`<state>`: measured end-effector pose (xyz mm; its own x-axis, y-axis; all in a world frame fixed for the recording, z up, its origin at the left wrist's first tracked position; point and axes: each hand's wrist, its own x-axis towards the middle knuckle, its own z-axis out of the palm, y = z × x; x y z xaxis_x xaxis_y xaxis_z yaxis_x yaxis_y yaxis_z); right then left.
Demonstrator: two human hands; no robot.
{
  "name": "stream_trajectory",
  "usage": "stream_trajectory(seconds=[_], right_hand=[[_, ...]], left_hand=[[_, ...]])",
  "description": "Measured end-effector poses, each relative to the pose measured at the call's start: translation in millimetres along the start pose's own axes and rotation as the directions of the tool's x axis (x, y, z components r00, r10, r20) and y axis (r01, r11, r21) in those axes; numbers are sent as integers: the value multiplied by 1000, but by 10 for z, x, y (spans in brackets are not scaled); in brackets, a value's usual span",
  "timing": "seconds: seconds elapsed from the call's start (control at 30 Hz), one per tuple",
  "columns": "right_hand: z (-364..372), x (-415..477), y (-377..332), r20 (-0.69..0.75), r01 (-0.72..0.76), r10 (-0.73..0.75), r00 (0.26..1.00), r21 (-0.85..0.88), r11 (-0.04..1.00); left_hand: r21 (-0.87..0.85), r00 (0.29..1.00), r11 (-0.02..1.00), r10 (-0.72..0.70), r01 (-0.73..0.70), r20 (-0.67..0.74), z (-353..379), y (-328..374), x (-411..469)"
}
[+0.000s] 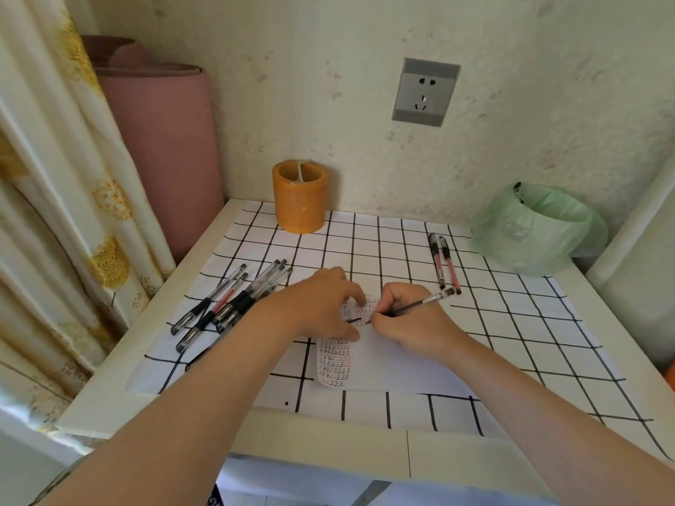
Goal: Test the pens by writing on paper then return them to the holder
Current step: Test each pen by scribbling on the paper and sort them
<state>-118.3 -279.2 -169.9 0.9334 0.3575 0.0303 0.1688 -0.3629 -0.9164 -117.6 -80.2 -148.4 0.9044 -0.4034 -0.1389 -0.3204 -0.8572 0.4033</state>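
Pen [411, 307], pinched by fingers of the right hand [405, 325], slants tip-down toward the left hand [321, 304], whose bent fingers press the paper [394, 363], grasp unclear, with the holder [300, 197] well beyond at back-left.

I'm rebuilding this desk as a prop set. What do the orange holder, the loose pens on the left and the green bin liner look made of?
Orange holder: probably plastic or resin, dull waxy finish, even colour. Loose pens: clear plastic barrels showing refills, dark grips that look rubbery. Green bin liner: thin translucent plastic film, crinkled with soft sheen.
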Motion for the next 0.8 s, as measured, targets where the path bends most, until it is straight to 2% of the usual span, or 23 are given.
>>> stream_trajectory(seconds=[0.1,0.3,0.8], right_hand=[[2,-4,24,8,64,-63,998,-72,995],[8,8,54,28,50,-49,998,-19,999],[30,-5,85,39,125,-122,992,-96,987]], left_hand=[[-32,1000,999,24,-24,8,5,-28,21],[-14,999,999,45,-45,-4,3,-41,48],[-31,1000,999,26,-26,11,13,-23,75]])
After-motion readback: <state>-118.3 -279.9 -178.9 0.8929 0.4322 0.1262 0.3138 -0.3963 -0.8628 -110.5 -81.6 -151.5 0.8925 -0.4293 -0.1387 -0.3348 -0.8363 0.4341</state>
